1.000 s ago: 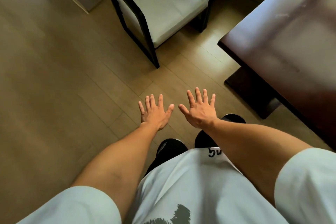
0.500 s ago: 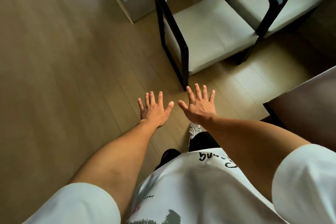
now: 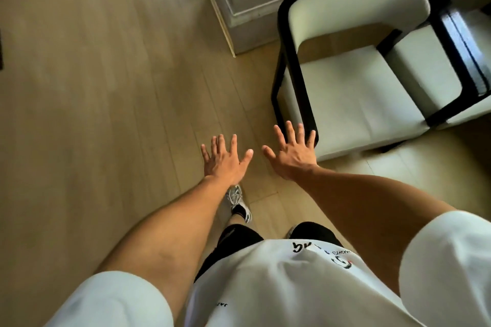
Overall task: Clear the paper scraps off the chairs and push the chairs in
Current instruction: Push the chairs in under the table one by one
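We look down from the head camera at our two bare arms stretched forward over a pale wooden floor [image 3: 106, 114]. Our landmark is the near chair [image 3: 353, 103], a cream-cushioned seat in a black frame, standing on the floor ahead and to the right of us.

Our left hand [image 3: 224, 160] is spread flat, palm down, fingers straight and apart, grasping nothing. It hangs over bare floorboards well to the left of the near chair, clear of its frame.

Our right hand [image 3: 291, 152] is likewise released, fingers fanned and straight, holding nothing. It lies just beside the near chair's front left corner; its fingertips [image 3: 311, 138] overlap the foot of the black front leg in the picture, but we cannot tell whether they touch the frame or float above it.

The near chair's seat cushion shows plain cream cloth, with a curved padded backrest rising at its far side. A second chair [image 3: 430, 69] of the same make stands just to the right of the near chair, its black arm pressed close against it; only part of it is in view.

Behind the near chair, to its left, a white pillar base [image 3: 255, 8] meets the floor.

Below our hands, nearer to us than the near chair, we see a grey sneaker [image 3: 239, 203], black shorts, and our white printed T-shirt [image 3: 292, 287] with short sleeves.
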